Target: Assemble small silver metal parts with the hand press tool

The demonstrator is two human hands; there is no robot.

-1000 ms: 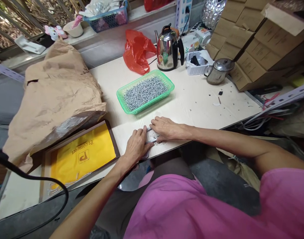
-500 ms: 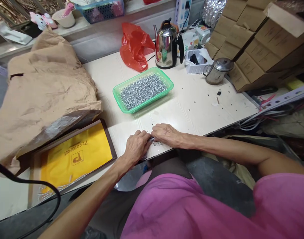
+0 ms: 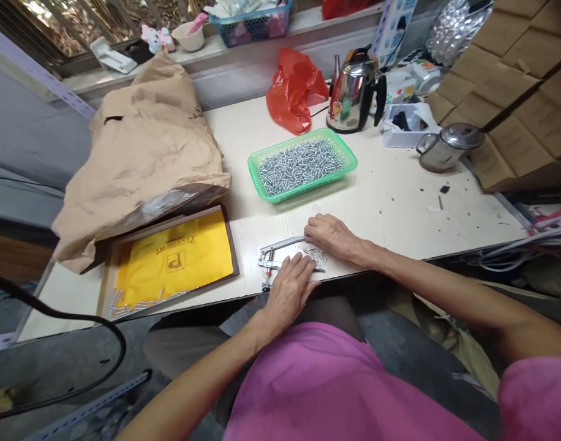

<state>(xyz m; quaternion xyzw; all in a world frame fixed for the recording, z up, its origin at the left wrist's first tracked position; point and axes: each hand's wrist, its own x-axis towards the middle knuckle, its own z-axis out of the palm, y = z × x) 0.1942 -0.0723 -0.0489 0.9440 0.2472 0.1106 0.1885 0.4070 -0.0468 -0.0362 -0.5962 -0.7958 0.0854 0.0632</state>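
A metal hand tool with two long handles and a spring (image 3: 272, 256) lies at the table's front edge. My left hand (image 3: 289, 286) rests over its lower handle, fingers stretched out side by side. My right hand (image 3: 332, 237) is curled round the end of the upper handle. Behind my hands stands a green plastic basket (image 3: 303, 191) full of small silver metal pieces. To the left is a shallow box (image 3: 234, 245) with a yellow printed sheet (image 3: 202, 257) in it and small metal pieces along its front edge.
Brown paper (image 3: 147, 141) covers the table's left part. At the back are a red bag (image 3: 294, 92) and a steel kettle (image 3: 349, 98). A metal pot (image 3: 446, 150), a white tray (image 3: 402, 138) and cardboard boxes (image 3: 514, 92) stand right.
The view has swung to the left. The hand tool, mostly hidden before, now shows between my hands. My left hand has moved off my right hand's fingertips and flattened on the lower handle.
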